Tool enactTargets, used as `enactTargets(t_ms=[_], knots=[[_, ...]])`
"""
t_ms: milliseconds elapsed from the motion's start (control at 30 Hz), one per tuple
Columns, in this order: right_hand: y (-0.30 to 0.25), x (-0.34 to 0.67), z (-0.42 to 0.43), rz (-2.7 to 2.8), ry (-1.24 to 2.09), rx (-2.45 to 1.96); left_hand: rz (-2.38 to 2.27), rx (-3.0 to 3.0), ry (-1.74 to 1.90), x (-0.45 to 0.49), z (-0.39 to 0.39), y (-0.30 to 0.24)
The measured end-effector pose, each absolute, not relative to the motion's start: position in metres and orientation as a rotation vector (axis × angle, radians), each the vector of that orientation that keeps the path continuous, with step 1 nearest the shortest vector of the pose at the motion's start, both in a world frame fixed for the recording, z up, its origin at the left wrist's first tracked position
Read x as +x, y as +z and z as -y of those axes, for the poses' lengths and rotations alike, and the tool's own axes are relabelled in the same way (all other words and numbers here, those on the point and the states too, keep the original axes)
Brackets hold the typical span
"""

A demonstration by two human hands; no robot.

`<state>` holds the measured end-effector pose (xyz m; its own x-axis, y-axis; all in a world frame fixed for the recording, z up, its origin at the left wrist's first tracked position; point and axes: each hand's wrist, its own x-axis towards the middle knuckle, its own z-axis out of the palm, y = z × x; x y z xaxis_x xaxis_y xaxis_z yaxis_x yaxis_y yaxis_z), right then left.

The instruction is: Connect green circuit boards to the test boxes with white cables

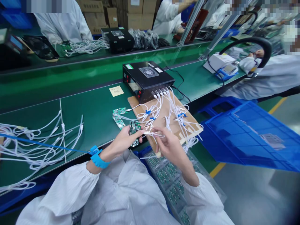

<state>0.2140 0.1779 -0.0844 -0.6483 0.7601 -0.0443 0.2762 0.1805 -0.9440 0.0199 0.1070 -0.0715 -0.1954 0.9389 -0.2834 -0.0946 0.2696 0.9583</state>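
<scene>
Circuit board, small, green and studded with dark parts, sits pinched in the fingers of the left hand just above the near edge of the green bench. The right hand meets it from the other side, thumb and forefinger pressed together on the plug end of a thin white cable; whether the plug is seated in the board I cannot tell. A blue strap wraps the left wrist, with a blue cord running off to the left.

From the head view, the work looks partway through: two more boards lie flat on the bench, one with a white lead plugged in, while a clear tray of boards rests on the lap below. Glossy white leads fan from a boxy black tester across a sheet of brown cardboard. Loose cables sprawl on the left, and stacked blue plastic crates stand to the right. People in white coats work at the bench across.
</scene>
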Motion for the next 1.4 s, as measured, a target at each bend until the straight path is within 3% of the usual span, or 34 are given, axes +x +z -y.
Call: enactTargets(t_ms=[233, 533, 867, 1067, 1400], knots=[[-0.093, 0.199, -0.168, 1.833, 1.606, -0.905, -1.348, 0.835, 1.26, 0.031, -0.108, -0.076], [-0.088, 0.199, -0.17, 1.814, 1.496, -0.898, -1.112, 0.349, 1.66, 0.025, -0.116, -0.053], [-0.1, 0.199, -0.171, 1.858, 1.452, -0.841, -1.121, 0.482, 1.692, 0.029, -0.117, -0.047], [-0.101, 0.197, -0.173, 2.016, 1.261, -0.793, -1.046, 0.474, 1.707, 0.033, -0.12, -0.051], [-0.096, 0.197, -0.173, 1.995, 1.346, -0.805, -1.048, 0.433, 1.723, 0.04, -0.126, -0.052]])
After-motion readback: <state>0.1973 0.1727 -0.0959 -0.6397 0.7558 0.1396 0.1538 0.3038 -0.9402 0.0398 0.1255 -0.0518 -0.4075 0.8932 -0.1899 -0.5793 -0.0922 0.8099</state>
